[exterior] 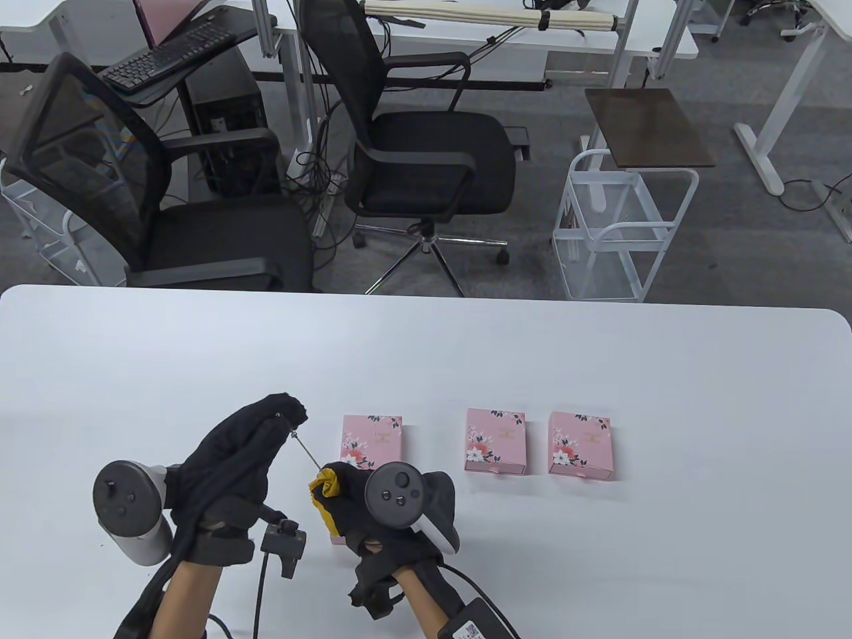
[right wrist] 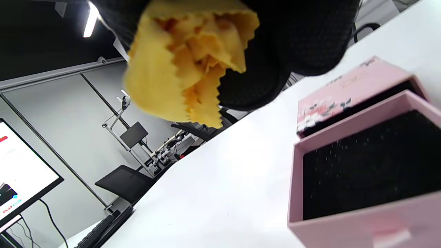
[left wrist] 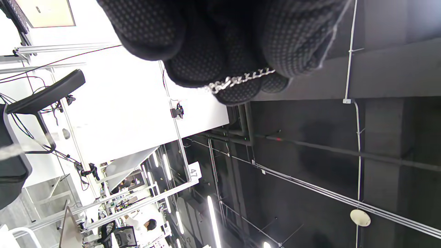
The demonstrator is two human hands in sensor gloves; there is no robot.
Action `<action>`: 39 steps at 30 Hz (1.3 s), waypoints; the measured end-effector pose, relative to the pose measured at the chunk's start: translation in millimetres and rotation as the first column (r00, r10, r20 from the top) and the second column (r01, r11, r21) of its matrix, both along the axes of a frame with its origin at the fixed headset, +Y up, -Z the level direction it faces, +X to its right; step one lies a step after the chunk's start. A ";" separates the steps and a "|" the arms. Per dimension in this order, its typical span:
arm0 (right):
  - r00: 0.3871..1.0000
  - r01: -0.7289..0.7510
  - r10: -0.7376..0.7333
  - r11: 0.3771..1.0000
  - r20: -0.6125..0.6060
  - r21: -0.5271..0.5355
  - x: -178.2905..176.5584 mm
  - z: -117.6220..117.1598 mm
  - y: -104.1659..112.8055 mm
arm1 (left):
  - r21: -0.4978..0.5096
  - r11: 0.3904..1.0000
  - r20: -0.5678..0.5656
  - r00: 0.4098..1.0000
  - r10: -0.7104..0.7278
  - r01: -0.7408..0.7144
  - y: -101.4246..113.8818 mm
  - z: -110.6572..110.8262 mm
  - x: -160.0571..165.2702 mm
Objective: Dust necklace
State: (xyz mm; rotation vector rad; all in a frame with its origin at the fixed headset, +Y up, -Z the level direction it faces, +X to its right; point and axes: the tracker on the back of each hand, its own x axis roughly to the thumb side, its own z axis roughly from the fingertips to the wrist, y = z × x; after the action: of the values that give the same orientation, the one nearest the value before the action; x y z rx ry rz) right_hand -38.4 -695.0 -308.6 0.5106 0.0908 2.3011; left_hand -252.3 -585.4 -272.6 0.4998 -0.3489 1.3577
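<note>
Necklace (exterior: 307, 454) is pulled taut in mid-air above the desk (exterior: 599, 373), running from the left hand (exterior: 247, 444) down to the right hand (exterior: 373, 512). Left hand's fingertips are pinched together on the upper end of the chain. Right hand is bunched around a yellow cloth (exterior: 326, 491) that wraps the lower end.

Biggest risk imo is the chain itself. It's thin and under tension, so if the cloth drags too hard along it, the links could snag in that zigzag edge or slip out of the left pinch and drop. Snapping it seems possible too if both hands pull apart while wiping. Also the open box (right wrist: 365, 172) sits right under the right hand, so a careless sweep might knock it.

View differences are kinda neat. Table view gives the whole layout: chain stretched between both hands, plus three closed pink boxes (exterior: 496, 440) lined up on the desk. It can't show the links though. Left wrist view shows actual silver links crossing the gloved fingertips (left wrist: 237, 91), so the pinch is real. Right wrist view shows the cloth crumpled up close, and the open box with its dark foam insert, which is mostly hidden behind the hand from above.
</note>
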 end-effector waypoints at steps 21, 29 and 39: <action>0.980 -0.193 0.192 0.981 -0.054 -0.016 -8.3 1.8 -2.6 | 0.039 0.999 -0.035 0.999 0.028 -0.027 8.9 7.8 -8.2; 0.961 -0.255 0.251 0.967 -0.117 -0.021 -15.9 2.8 -10.3 | 0.043 0.997 -0.048 0.996 0.070 -0.068 12.7 10.4 -18.5; 0.947 -0.307 0.310 0.951 -0.089 0.037 -9.8 2.3 2.3 | 0.021 0.998 -0.048 0.997 0.067 -0.066 14.8 11.9 -21.9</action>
State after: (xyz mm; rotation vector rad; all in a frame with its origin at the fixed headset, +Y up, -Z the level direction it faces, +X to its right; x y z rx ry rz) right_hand -48.2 -692.7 -306.3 0.6562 0.2038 2.5849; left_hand -274.2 -570.6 -260.8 0.5642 -0.3084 1.4047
